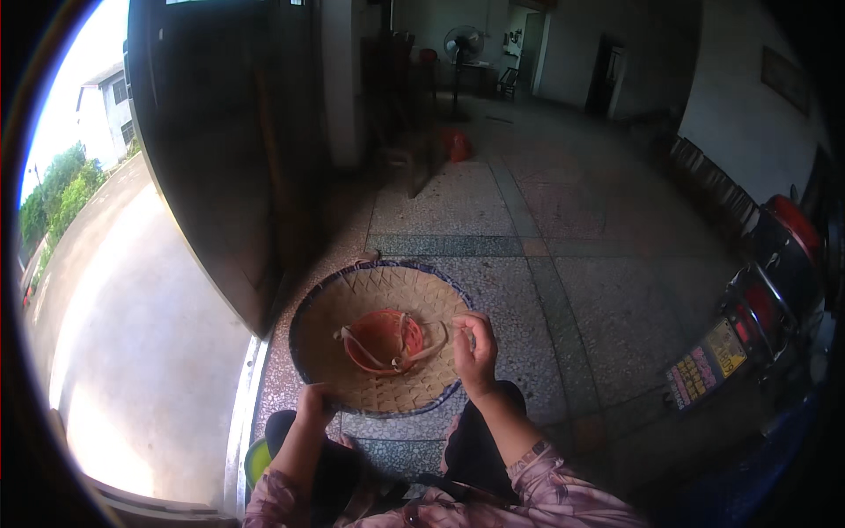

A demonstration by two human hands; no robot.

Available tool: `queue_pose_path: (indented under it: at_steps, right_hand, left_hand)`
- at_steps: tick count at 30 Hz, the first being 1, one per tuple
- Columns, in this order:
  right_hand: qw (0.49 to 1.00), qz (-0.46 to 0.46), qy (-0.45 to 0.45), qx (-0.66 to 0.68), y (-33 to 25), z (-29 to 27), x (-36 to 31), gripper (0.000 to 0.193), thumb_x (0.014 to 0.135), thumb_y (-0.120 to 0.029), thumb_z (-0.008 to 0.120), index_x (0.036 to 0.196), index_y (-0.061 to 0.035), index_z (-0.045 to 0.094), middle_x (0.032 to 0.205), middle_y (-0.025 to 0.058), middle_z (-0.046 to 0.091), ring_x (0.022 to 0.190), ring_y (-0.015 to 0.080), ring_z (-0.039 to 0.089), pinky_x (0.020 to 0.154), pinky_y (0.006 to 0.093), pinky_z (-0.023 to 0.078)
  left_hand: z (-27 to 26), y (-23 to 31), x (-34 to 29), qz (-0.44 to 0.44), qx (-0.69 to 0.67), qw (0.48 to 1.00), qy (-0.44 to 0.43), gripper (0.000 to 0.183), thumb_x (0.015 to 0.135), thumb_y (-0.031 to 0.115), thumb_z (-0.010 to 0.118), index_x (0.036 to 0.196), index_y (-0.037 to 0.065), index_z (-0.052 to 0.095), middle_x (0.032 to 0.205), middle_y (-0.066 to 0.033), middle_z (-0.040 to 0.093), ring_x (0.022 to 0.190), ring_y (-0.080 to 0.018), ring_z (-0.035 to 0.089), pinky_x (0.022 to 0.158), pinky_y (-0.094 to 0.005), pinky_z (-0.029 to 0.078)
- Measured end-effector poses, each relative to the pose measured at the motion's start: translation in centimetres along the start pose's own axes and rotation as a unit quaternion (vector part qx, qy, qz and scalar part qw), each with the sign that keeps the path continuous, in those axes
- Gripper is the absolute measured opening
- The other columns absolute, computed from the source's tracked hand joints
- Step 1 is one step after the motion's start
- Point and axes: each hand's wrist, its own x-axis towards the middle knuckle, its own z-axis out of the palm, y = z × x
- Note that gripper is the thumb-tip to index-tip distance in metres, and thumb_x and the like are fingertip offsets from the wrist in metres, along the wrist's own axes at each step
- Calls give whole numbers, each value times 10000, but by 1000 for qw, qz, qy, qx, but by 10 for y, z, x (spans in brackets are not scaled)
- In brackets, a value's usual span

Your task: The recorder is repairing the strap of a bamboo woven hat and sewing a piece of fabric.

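Note:
A wide woven conical hat (pixel 352 299) with a dark blue bound edge faces me, hollow side up, over my knees. In its middle sits an orange-red inner head ring (pixel 375 330). A pale cloth strap (pixel 430 349) is fastened to the ring and runs right. My left hand (pixel 316 405) is closed on the near left part of the hat's edge. At the right edge, my right hand (pixel 475 350) is raised with thumb and fingers pinched together on the loose end of the strap. The fingertips are small and partly hide what they hold.
A green basin (pixel 258 461) stands by my left leg. A dark open door (pixel 211 158) rises at the left, beside a bright paved yard. Motorbike (pixel 761 299) at the right; a red bag (pixel 456 145) and a standing fan (pixel 462 44) are farther back.

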Motion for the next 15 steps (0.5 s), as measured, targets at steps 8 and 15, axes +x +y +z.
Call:
queue_pose_path:
  at_steps: [8,15]
  right_hand:
    - [972,140,-188,6,63,35,-57,180,741,84,495,861,-21,579,868,117,597,796,280,595,725,323,476]
    - [741,320,-577,122,63,59,-38,88,747,-17,529,807,-59,579,816,113,625,737,300,621,669,428,486]
  left_hand:
    - [31,-23,69,229,150,958,81,63,627,3,647,688,15,659,705,-179,638,719,-349,645,633,-349,510]
    - [30,-9,73,128,626,761,118,68,627,12,657,693,22,668,765,-173,643,739,-320,639,670,-332,499]
